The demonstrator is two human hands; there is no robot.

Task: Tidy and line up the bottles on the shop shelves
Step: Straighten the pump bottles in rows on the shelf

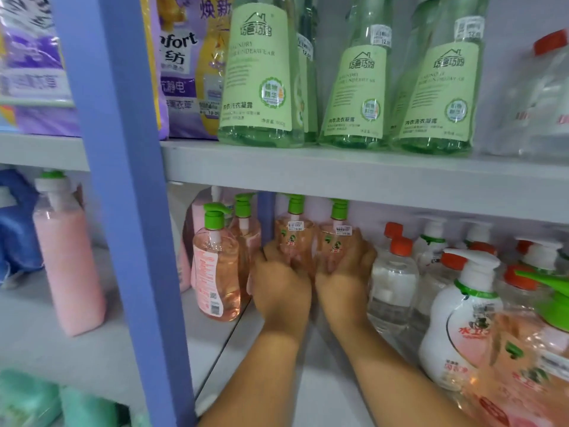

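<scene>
2 hands (311, 280) each grip 1 of 2 adjacent pink pump bottles (311, 238).

**Readable text on the shelves**

Upper shelf: the near-left green bottle (260, 72) carries a pale label reading "LAUNDRY … UNDERWEAR" and "内衣洗衣凝露"; the two green bottles (358, 87) to its right bear the same label, with price stickers reading "12.00". Far left, the purple bag (177, 66) shows "…nfort", "抗静电" and a tag "10.00". The yellow pouch (212, 57) reads "焕新".

Lower shelf: two pink pump bottles (294, 234) at the back have stickers reading "19.00". At near right, the white pump bottle (462, 328) shows red "水卫…"; smaller print is unreadable.
</scene>
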